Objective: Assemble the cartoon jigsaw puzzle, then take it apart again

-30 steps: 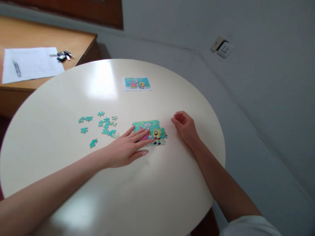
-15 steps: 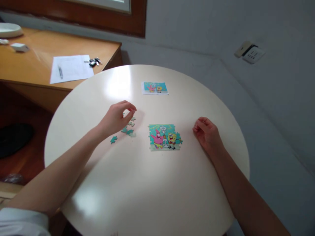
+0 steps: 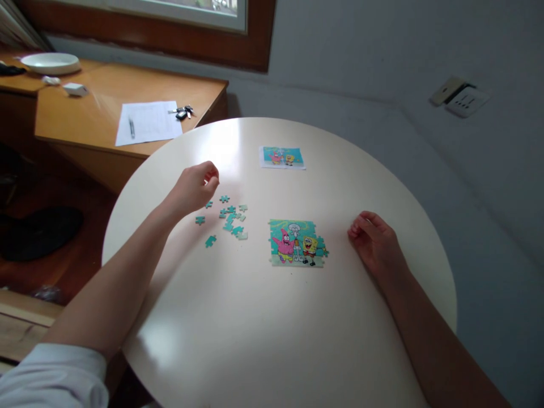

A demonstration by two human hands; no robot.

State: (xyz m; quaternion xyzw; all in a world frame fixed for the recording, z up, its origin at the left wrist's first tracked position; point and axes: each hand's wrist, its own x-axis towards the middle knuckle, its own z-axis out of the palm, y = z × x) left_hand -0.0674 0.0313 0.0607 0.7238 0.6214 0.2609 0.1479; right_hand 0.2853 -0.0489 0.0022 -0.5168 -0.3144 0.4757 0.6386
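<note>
My left hand (image 3: pixel 196 186) is raised at the left of the round table, near the back of a scatter of loose teal and pale puzzle pieces (image 3: pixel 230 209). Its fingers curl toward the thumb in a loose pinch, and no piece shows at the tips. Partly joined, a jigsaw puzzle (image 3: pixel 293 243) of three cartoon figures lies flat at the middle, its left and right edges jagged. Right of the puzzle, apart from it, my right hand (image 3: pixel 374 243) rests on the table with fingers folded against the thumb. Whatever those fingers may hold is hidden.
Behind the puzzle lies a small printed picture (image 3: pixel 282 157) of the same figures on the white round table (image 3: pixel 272 334). A wooden desk (image 3: pixel 102 85) at the left back bears paper (image 3: pixel 148 123), a pen, keys (image 3: pixel 183 112) and a white round object (image 3: pixel 51 63).
My left hand has drawn back leftward from over the loose pieces, baring more of them. My right hand stays beside the puzzle. The view has shifted left.
</note>
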